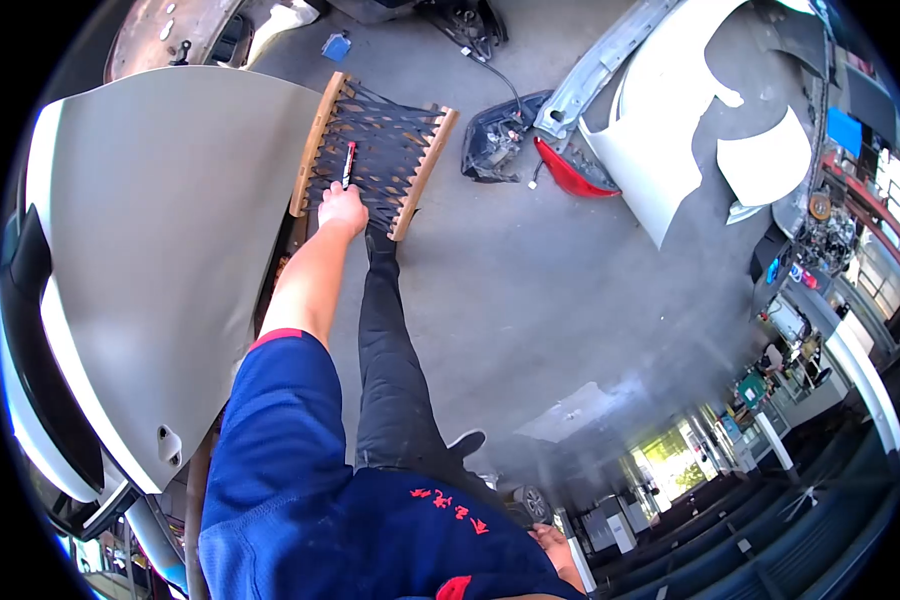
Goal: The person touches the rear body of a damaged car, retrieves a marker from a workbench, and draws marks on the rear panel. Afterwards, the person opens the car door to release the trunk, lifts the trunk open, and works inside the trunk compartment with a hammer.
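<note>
My left hand (343, 209) reaches forward with its fingers closed around the lower end of a red-and-white marker pen (349, 163). Beneath the pen is a low stool-like frame (422, 175) with two notched wooden rails and dark straps crisscrossed between them. My right hand (552, 545) hangs low beside my waist, partly cut off by my shirt; its fingers look loosely bent and apart, with nothing visible in them. Left of my arm stands a large silver-grey car door panel (160, 250), its handle hole near the bottom.
A black side mirror (55, 370) sticks out at the far left. On the grey floor lie a tail light (575, 172), a dark lamp housing (495, 140) with a cable, white body panels (660, 140) and a blue piece (337, 46). Workshop shelving and parts line the right.
</note>
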Demonstrator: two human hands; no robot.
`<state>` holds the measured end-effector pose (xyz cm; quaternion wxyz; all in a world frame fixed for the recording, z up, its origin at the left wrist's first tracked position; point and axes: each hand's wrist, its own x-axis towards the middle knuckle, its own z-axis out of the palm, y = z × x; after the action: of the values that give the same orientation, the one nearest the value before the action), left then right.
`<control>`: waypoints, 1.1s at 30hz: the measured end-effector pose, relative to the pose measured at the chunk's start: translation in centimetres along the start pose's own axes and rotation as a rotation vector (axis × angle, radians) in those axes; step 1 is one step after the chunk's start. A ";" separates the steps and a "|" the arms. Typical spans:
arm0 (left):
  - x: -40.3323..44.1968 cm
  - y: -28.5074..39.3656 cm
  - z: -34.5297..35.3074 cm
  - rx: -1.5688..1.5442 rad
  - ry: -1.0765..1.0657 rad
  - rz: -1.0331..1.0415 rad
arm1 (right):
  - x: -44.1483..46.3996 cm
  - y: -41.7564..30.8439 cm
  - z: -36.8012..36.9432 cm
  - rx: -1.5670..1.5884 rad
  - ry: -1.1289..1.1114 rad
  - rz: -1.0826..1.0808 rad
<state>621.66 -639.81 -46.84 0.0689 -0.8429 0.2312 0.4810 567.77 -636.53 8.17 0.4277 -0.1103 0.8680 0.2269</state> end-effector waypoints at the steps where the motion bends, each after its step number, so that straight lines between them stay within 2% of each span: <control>1: 0.1 -0.2 0.2 -0.007 -0.004 -0.005 | 0.0 -0.2 -0.4 0.000 0.001 -0.018; 4: -0.6 -1.2 1.4 -0.201 0.300 0.165 | 0.8 -1.1 -1.6 0.067 0.032 -0.004; 7: -2.8 -1.5 0.4 -0.420 0.428 0.244 | 1.5 -3.8 -1.8 -0.013 0.010 -0.047; 11: -7.2 -2.3 -0.6 -0.774 0.452 0.258 | 3.5 -10.0 -1.0 -0.159 0.001 -0.166; 12: -9.0 -2.1 -1.5 -0.856 0.434 0.232 | 4.5 -11.7 -0.8 -0.225 -0.004 -0.245; 14: -13.2 -2.1 -3.3 -1.136 0.240 0.281 | 6.2 -15.9 0.1 -0.419 0.005 -0.408; 17: -21.7 -1.2 -7.2 -1.435 0.149 0.313 | 6.6 -22.6 3.7 -0.327 -0.171 -0.766; 19: -27.7 -0.5 -9.3 -1.573 0.070 0.357 | 4.0 -27.2 7.5 -0.403 -0.273 -0.992; 22: -38.2 1.2 -9.7 -1.598 0.208 0.442 | -3.1 -31.1 12.5 -0.673 -0.467 -1.381; 24: -45.1 2.3 -8.0 -1.557 0.299 0.504 | -7.4 -30.9 15.8 -0.787 -0.763 -1.577; 26: -51.9 3.9 -4.6 -1.459 0.540 0.483 | -12.5 -28.1 17.3 -0.870 -1.262 -1.283; 28: -59.4 5.6 -1.2 -1.301 0.821 0.284 | -15.7 -23.6 17.9 -1.107 -1.476 -1.123; 30: -66.0 6.9 3.2 -1.285 0.978 0.090 | -15.7 -18.4 17.6 -1.425 -1.411 -1.012; 31: -69.3 7.9 5.4 -1.355 1.139 0.037 | -15.2 -15.5 16.9 -1.481 -1.427 -0.879; 32: -71.9 8.4 7.7 -1.380 1.213 -0.046 | -14.6 -12.8 16.4 -1.543 -1.432 -0.743; 33: -74.5 8.9 10.5 -1.277 1.233 -0.126 | -13.6 -10.0 15.9 -1.577 -1.473 -0.658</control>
<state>577.36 -620.08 11.32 -0.5247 -0.8406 -0.1319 -0.0256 590.93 -637.54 7.54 0.6854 -0.4123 -0.0527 0.5979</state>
